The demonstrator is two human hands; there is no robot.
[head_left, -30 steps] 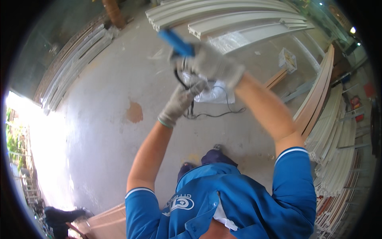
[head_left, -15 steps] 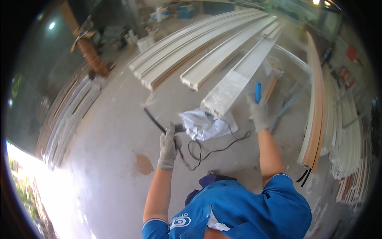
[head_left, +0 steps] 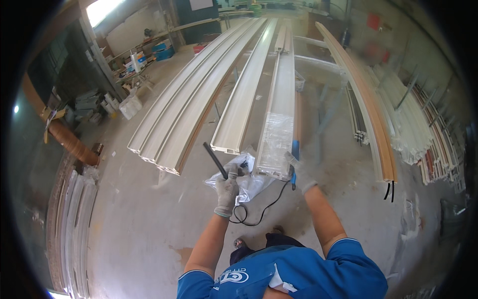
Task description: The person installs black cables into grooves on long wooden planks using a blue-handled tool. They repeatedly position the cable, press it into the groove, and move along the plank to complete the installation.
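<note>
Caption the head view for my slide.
Left hand grips a black rod; right hand holds a blue tool beside a partly wrapped white profile.

We list, mid-frame: grey gloves (head_left: 227,193), black rod (head_left: 214,159), blue tool (head_left: 296,149); bottom: blue shirt (head_left: 303,269) (white emblem (head_left: 234,277)); upper centre: off-white profiles (head_left: 247,94).

The blue shirt (head_left: 308,273) bears a white logo (head_left: 235,277), a rounded emblem with small white lettering beside it, on the left chest, towards the left sleeve (head_left: 195,285).
</note>
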